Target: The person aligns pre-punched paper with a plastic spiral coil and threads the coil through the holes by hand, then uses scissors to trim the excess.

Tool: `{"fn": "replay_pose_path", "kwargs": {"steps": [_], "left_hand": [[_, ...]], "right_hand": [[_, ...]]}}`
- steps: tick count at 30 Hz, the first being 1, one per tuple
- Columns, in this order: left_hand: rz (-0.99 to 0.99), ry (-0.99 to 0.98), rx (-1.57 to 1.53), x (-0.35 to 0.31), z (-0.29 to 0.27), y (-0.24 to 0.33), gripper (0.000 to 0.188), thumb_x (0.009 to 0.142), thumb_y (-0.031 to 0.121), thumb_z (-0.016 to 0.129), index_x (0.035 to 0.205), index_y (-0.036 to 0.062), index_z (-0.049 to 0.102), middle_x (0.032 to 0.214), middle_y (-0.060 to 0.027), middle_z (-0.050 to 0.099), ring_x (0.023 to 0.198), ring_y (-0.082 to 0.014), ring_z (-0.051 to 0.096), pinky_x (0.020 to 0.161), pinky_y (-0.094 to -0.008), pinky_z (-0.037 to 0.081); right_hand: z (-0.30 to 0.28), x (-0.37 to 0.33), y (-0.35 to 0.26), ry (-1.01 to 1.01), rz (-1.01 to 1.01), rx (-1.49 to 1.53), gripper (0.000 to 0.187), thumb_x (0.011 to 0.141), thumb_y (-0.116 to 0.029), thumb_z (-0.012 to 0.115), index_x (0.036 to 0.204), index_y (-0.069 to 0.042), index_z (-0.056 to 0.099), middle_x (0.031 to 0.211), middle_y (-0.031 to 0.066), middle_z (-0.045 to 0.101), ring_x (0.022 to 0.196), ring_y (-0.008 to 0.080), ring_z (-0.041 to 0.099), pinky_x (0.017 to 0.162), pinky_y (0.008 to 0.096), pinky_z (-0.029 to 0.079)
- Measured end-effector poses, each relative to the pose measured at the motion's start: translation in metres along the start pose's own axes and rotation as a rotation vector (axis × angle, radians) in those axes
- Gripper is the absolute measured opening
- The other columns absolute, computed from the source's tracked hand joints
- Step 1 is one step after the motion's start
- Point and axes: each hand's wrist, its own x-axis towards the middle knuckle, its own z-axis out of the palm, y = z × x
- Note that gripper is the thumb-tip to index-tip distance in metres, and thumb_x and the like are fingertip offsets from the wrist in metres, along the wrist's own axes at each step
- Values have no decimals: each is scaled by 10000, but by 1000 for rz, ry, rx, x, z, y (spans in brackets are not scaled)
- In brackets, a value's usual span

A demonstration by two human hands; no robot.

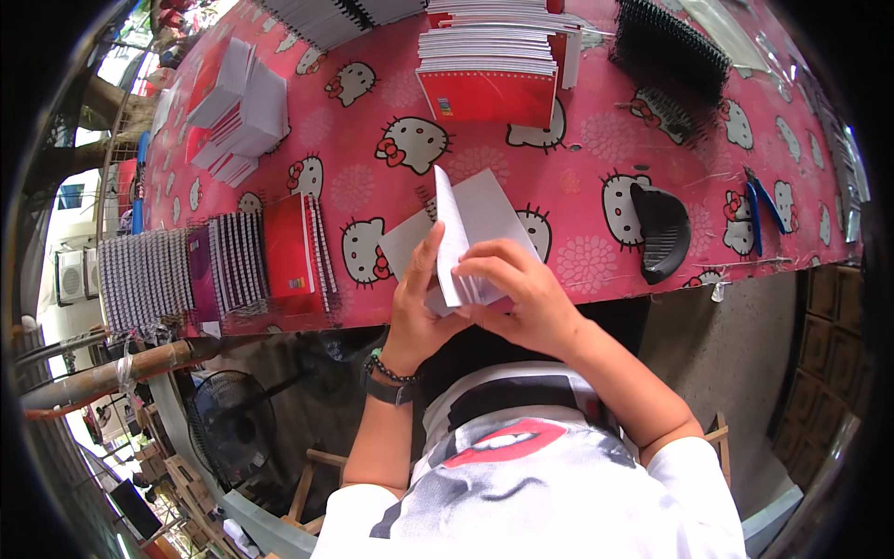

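Between my two hands is a small notebook (503, 219) with white pages, lying opened out near the table's front edge. A stretch of dark spiral coil shows at its far left side. My left hand (414, 300) is closed around the lower left part, its fingers up against a raised group of pages (449, 247). On the other side, my right hand (533, 296) has its fingers bent against the same pages, its thumb low near my left hand. The notebook's lower edge is partly hidden by my hands.
A pink patterned table (354, 121) bears red-covered notebooks (489, 93), spiral-bound notebooks (144, 279), unbound page stacks (256, 116) and black spiral coils (670, 51). At right lie a curved black ribbed piece (663, 233) and blue-handled pliers (759, 214). A fan (233, 424) stands below left.
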Motion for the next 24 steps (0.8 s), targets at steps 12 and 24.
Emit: {"fn": "replay_pose_path", "kwargs": {"steps": [12, 24], "left_hand": [[-58, 167, -91, 43, 24, 5, 834, 697, 109, 771, 1399, 74, 321, 1234, -119, 521, 981, -175, 580, 809, -293, 506], [-244, 149, -406, 36, 21, -9, 658, 726, 76, 750, 1303, -4, 445, 1159, -106, 592, 1035, -163, 569, 894, -306, 463]], "right_hand": [[-18, 22, 13, 196, 230, 322, 170, 790, -15, 664, 954, 5, 620, 903, 72, 631, 818, 133, 631, 651, 254, 548], [-24, 37, 24, 63, 206, 307, 310, 692, -153, 779, 890, -8, 589, 835, 59, 557, 753, 147, 586, 630, 273, 520]]}}
